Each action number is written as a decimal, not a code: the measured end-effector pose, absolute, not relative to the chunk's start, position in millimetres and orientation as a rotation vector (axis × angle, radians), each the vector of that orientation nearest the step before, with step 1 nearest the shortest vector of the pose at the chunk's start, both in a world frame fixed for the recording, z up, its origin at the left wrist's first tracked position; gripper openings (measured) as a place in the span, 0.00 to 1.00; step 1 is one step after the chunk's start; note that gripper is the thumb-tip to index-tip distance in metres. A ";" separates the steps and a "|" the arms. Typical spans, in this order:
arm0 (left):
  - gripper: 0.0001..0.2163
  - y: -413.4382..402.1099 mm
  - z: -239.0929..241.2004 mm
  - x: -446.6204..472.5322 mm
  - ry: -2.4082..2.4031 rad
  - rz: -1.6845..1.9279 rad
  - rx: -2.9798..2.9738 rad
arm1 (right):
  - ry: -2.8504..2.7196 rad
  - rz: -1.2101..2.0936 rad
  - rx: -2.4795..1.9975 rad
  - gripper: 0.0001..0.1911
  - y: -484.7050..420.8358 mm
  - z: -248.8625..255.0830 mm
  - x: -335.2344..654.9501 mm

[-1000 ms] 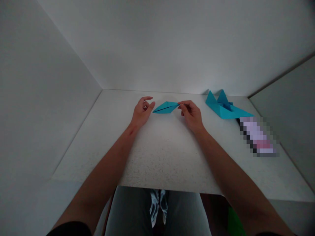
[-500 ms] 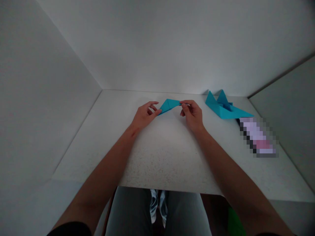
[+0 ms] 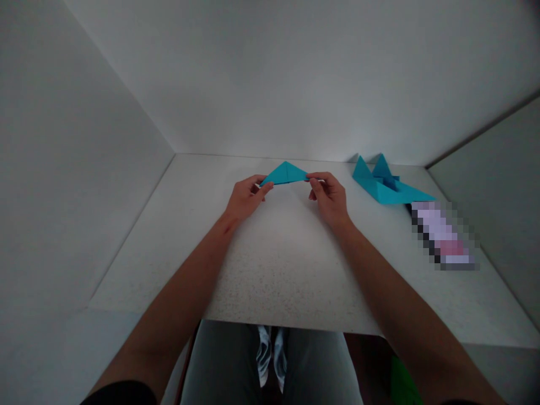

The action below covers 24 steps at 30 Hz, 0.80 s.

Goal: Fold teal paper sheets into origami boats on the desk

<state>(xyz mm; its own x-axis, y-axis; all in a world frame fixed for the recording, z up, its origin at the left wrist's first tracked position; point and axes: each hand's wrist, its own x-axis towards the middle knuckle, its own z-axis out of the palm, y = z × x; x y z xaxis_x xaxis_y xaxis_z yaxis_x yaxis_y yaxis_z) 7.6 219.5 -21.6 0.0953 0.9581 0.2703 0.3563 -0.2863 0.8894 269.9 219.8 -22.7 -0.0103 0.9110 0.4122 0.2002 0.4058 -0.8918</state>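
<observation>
A piece of folded blue paper (image 3: 286, 173), a flat triangle with its peak pointing away from me and a crease down the middle, is held between my two hands. My left hand (image 3: 248, 197) pinches its left corner between thumb and fingers. At the right corner, the thumb and index finger of my right hand (image 3: 329, 194) are closed on the paper. Both corner tips are partly hidden by my fingers. The paper's long edge faces me.
A larger folded blue paper boat (image 3: 386, 188) stands at the back right of the white table (image 3: 278, 270). Just in front of it lies a pixelated, phone-shaped object (image 3: 442, 233). Walls border the table at the back, left and right.
My left hand has gone from touching the paper's lower left edge to pinching its left corner. The paper has turned so that its long edge lies nearly level. My right hand keeps its grip.
</observation>
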 end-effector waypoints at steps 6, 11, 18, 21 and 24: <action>0.19 216.7 -22.0 7.9 1.267 1.113 1.801 | -1.561 0.717 -1.073 0.25 218.8 -22.5 269.7; 0.27 211.9 -18.5 9.5 1.188 1.028 1.889 | -1.588 0.689 -1.056 0.24 216.7 -22.7 268.5; 0.25 209.7 -14.3 10.9 1.199 0.968 1.994 | -1.592 0.732 -1.050 0.20 214.2 -21.0 268.0; 0.23 210.3 -14.3 10.7 1.203 0.958 2.039 | -1.599 0.747 -1.056 0.20 214.8 -21.3 268.1; 0.19 210.4 -13.2 10.8 1.173 0.953 2.106 | -1.613 0.757 -1.056 0.22 216.0 -23.1 268.0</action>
<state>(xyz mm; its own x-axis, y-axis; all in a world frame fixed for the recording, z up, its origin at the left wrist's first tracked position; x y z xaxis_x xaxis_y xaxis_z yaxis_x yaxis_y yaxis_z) 10.8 210.4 -13.2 0.3703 0.8731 0.3172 0.4889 -0.4735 0.7326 268.0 216.0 -23.1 -0.0954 0.9082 0.4074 0.2668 0.4177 -0.8685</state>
